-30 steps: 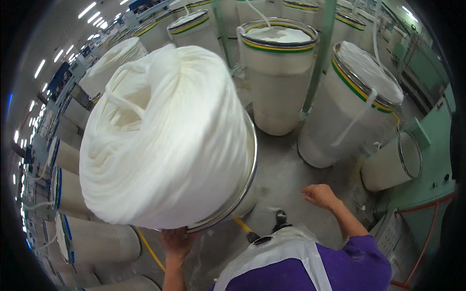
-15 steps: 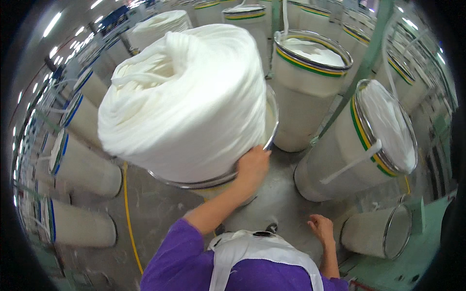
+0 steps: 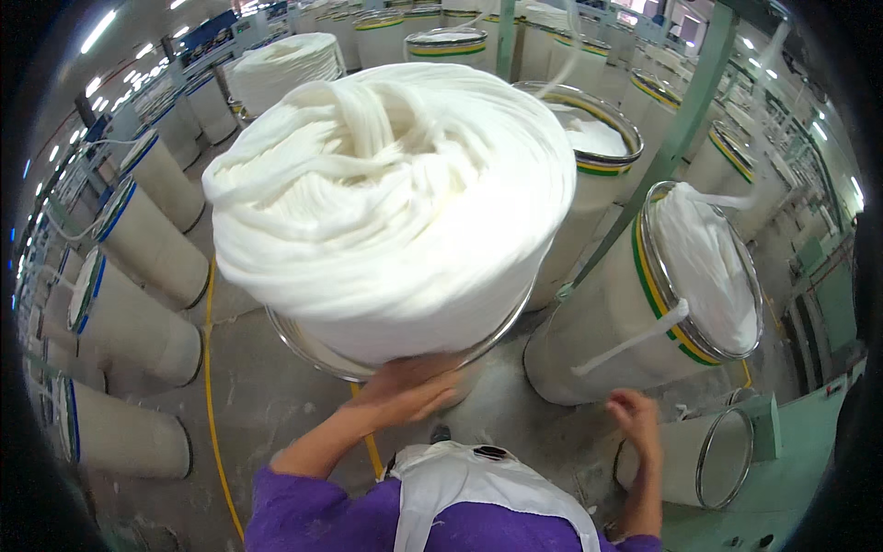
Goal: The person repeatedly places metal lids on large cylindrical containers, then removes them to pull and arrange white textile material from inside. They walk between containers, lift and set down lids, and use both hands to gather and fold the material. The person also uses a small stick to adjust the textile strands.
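A large coil of white sliver (image 3: 395, 248) bulges high above the round metal rim of a tall pale can (image 3: 317, 359) in front of me. Loose strands fold into the hollow at the coil's top. My left hand (image 3: 409, 391) lies against the near side of this can at the rim, its fingers stretched to the right and slightly blurred; the coil and rim hide part of them. Low on the right, my right hand (image 3: 636, 423) hangs apart from everything, fingers curled together with nothing visible in them. It is nearest a tilted-looking can with green and yellow bands (image 3: 589, 331).
White sliver (image 3: 708, 267) fills the banded can, one strand hanging down its side. Blue-banded cans (image 3: 138, 322) line the left. A green post (image 3: 685, 129) rises behind, and a smaller can (image 3: 685, 460) stands by green machinery (image 3: 800, 451). Yellow lines (image 3: 213, 405) mark the floor.
The can and its coil have shifted right and come more upright, showing more of the coil's top. My left hand has moved left and down along the rim; my right hand has risen slightly.
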A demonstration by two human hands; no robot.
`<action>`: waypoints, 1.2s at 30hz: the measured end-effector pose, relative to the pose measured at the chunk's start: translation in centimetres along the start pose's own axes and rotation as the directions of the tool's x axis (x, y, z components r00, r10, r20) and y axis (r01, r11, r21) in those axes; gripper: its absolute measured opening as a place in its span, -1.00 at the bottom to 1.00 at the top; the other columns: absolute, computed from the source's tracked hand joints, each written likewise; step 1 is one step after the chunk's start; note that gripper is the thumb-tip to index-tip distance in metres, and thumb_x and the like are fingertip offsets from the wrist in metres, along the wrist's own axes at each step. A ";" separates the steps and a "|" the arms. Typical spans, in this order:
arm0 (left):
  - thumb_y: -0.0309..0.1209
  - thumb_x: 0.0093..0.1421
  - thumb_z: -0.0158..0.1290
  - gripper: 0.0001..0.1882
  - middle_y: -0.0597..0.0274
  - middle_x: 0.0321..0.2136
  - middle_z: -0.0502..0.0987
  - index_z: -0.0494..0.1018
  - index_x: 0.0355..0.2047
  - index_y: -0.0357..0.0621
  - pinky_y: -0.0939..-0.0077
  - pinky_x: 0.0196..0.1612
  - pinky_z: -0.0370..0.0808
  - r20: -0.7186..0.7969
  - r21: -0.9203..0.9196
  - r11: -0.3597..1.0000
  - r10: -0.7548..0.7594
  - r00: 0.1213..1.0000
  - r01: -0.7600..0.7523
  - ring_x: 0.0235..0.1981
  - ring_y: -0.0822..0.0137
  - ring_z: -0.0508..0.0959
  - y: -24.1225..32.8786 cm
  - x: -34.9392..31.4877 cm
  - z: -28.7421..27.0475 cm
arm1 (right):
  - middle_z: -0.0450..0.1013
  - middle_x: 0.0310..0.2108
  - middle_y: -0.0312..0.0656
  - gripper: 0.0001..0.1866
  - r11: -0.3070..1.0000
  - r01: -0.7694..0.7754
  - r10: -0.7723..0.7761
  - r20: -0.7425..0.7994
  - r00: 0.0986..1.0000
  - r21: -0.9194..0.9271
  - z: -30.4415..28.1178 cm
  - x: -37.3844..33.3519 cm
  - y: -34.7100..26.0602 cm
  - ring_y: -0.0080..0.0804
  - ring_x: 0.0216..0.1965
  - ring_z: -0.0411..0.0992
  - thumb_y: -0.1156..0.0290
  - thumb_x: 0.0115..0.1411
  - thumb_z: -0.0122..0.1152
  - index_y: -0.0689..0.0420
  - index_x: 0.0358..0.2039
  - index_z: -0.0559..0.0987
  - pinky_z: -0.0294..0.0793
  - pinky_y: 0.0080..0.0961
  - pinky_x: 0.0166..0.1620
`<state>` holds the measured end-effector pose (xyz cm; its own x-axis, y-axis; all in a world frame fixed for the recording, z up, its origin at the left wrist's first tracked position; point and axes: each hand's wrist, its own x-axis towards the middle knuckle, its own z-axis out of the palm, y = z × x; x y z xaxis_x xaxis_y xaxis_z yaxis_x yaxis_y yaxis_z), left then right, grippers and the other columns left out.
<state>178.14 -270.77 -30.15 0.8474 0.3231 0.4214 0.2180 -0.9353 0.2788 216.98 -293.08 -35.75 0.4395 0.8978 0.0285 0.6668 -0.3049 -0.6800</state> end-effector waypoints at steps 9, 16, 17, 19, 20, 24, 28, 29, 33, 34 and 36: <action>0.05 -0.08 0.30 -0.64 0.38 -0.68 0.53 0.60 -0.63 0.05 0.34 -0.49 0.50 -0.090 0.139 0.886 -0.434 0.897 0.443 -0.54 0.26 0.59 -4.6 -6.1 -3.6 | 0.57 -0.31 -0.17 -0.86 0.764 0.637 -0.643 -0.203 0.739 -0.100 -10.2 12.6 -24.9 -0.46 -0.27 0.53 0.57 0.16 0.25 0.26 -0.25 0.60 0.48 -0.53 -0.13; 0.13 -0.20 0.33 -0.58 0.38 -0.70 0.52 0.57 -0.69 0.08 0.39 -0.50 0.48 -0.333 0.096 0.901 -0.372 0.866 0.424 -0.57 0.29 0.58 -5.0 -6.5 -2.0 | 0.54 -0.31 -0.20 -0.82 0.491 0.871 -0.853 0.203 0.481 0.000 -1.1 24.1 -42.2 -0.38 -0.30 0.51 0.49 0.09 0.33 0.20 -0.25 0.62 0.48 -0.49 -0.19; 0.13 -0.21 0.34 -0.58 0.38 -0.70 0.52 0.56 -0.70 0.08 0.40 -0.50 0.48 -0.331 0.094 0.902 -0.371 0.868 0.421 -0.58 0.29 0.58 -5.1 -6.5 -2.0 | 0.53 -0.31 -0.19 -0.75 0.483 0.867 -0.816 0.294 0.498 -0.127 0.5 25.7 -43.4 -0.34 -0.30 0.50 0.42 0.07 0.36 0.18 -0.22 0.62 0.47 -0.47 -0.19; 0.12 -0.21 0.34 -0.58 0.38 -0.70 0.52 0.56 -0.71 0.08 0.39 -0.49 0.49 -0.366 0.049 0.920 -0.347 0.863 0.390 -0.57 0.28 0.58 -5.3 -6.5 -2.3 | 0.51 -0.31 -0.17 -0.63 0.438 0.858 -0.758 0.402 0.514 -0.270 3.8 28.0 -44.9 -0.29 -0.29 0.48 0.31 0.02 0.42 0.14 -0.15 0.60 0.44 -0.42 -0.19; 0.11 -0.21 0.34 -0.58 0.38 -0.70 0.52 0.55 -0.71 0.07 0.39 -0.49 0.49 -0.376 0.023 0.928 -0.338 0.863 0.373 -0.57 0.28 0.58 -5.4 -6.4 -2.4 | 0.50 -0.30 -0.17 -0.57 0.410 0.863 -0.752 0.425 0.504 -0.296 5.2 28.7 -45.3 -0.27 -0.29 0.47 0.27 0.00 0.44 0.12 -0.11 0.59 0.43 -0.39 -0.18; 0.10 -0.21 0.37 -0.60 0.45 -0.70 0.53 0.57 -0.71 0.09 0.48 -0.51 0.47 -0.361 0.104 0.942 -0.264 0.895 0.320 -0.61 0.38 0.56 -5.5 -6.3 -2.8 | 0.54 -0.25 -0.10 -0.45 0.470 0.861 -0.709 0.499 0.499 -0.194 8.5 29.7 -46.0 -0.12 -0.18 0.50 0.15 -0.12 0.47 0.03 -0.08 0.60 0.44 -0.28 -0.11; 0.10 -0.19 0.37 -0.61 0.47 -0.69 0.54 0.57 -0.71 0.10 0.46 -0.52 0.43 -0.274 0.106 0.930 -0.312 0.910 0.351 -0.58 0.40 0.57 -5.1 -6.5 -2.8 | 0.53 -0.26 -0.06 -0.57 0.418 0.879 -0.666 0.580 0.469 -0.231 9.7 30.2 -46.2 -0.10 -0.18 0.49 0.13 -0.03 0.41 0.10 -0.18 0.64 0.44 -0.27 -0.11; 0.09 -0.19 0.37 -0.61 0.47 -0.68 0.54 0.57 -0.71 0.10 0.45 -0.51 0.43 -0.255 0.099 0.924 -0.334 0.907 0.368 -0.57 0.40 0.57 -4.9 -6.6 -2.8 | 0.53 -0.28 -0.07 -0.62 0.493 0.856 -0.697 0.520 0.494 -0.154 9.1 30.2 -46.0 -0.13 -0.21 0.49 0.13 0.05 0.34 0.13 -0.22 0.66 0.44 -0.24 -0.12; 0.08 -0.25 0.37 -0.61 0.43 -0.65 0.56 0.58 -0.69 0.09 0.38 -0.41 0.44 -0.293 0.159 0.911 -0.324 0.899 0.380 -0.53 0.33 0.58 -4.0 -6.3 -1.9 | 0.55 -0.13 -0.04 -0.65 0.585 0.614 -0.810 0.347 0.473 0.529 0.3 31.1 -44.2 -0.22 -0.02 0.48 0.23 0.28 0.15 0.24 -0.09 0.58 0.36 -0.38 0.15; 0.07 -0.26 0.37 -0.62 0.40 -0.64 0.57 0.58 -0.68 0.08 0.36 -0.39 0.44 -0.264 0.169 0.902 -0.346 0.900 0.396 -0.52 0.31 0.58 -3.8 -6.2 -1.6 | 0.55 -0.13 0.02 -0.60 0.468 0.459 -0.877 0.333 0.345 0.756 -3.2 30.9 -43.3 -0.19 0.02 0.48 0.17 0.35 0.01 0.26 -0.07 0.54 0.31 -0.31 0.23; 0.04 -0.21 0.35 -0.63 0.37 -0.64 0.56 0.56 -0.68 0.05 0.33 -0.38 0.44 -0.277 0.210 0.892 -0.338 0.900 0.400 -0.53 0.26 0.57 -3.5 -6.1 -1.1 | 0.54 -0.31 -0.09 -0.56 0.429 0.263 -0.857 0.297 0.422 0.864 -10.3 29.1 -40.5 -0.20 -0.18 0.53 0.13 0.39 -0.17 0.25 -0.08 0.49 0.39 -0.17 0.16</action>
<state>171.73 -269.30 -32.78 0.5546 0.6464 0.5240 0.6349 -0.7358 0.2356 208.95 -257.86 0.16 -0.5646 0.7341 0.3772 -0.1182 0.3805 -0.9172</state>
